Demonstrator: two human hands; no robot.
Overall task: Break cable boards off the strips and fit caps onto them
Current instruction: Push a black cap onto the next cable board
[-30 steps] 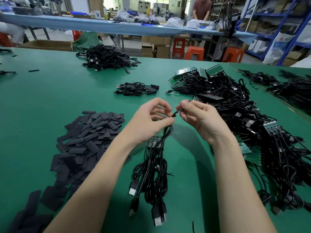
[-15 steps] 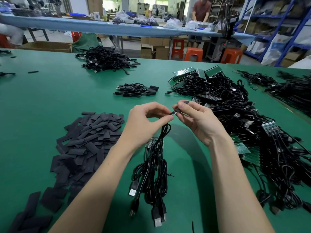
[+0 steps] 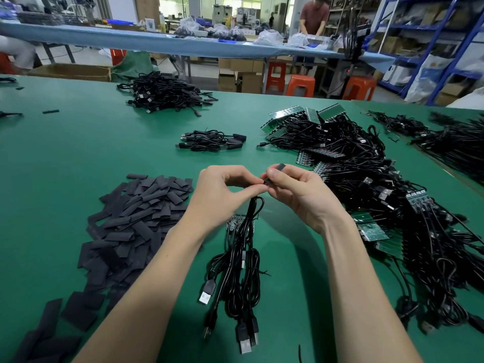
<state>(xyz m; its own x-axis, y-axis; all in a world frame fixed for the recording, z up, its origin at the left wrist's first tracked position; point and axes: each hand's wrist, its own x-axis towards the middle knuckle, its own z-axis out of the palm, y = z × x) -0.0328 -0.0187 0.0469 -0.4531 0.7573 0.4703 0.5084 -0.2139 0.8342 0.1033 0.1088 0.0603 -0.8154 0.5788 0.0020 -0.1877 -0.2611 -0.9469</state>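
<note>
Cap (image 3: 280, 167) pinched in right hand (image 3: 298, 195), board end of cable (image 3: 252, 205) pinched in left hand (image 3: 222, 191) above the table (image 3: 78, 153); judged best aligned squarely, then slid on without bending.

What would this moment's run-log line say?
step: capping | left hand: pinches cable end | right hand: holds black cap | cable bundle: hanging to green table

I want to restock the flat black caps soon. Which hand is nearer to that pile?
Left. The left hand is just right of the cap pile; the right hand is farther right, beyond the left.
</note>
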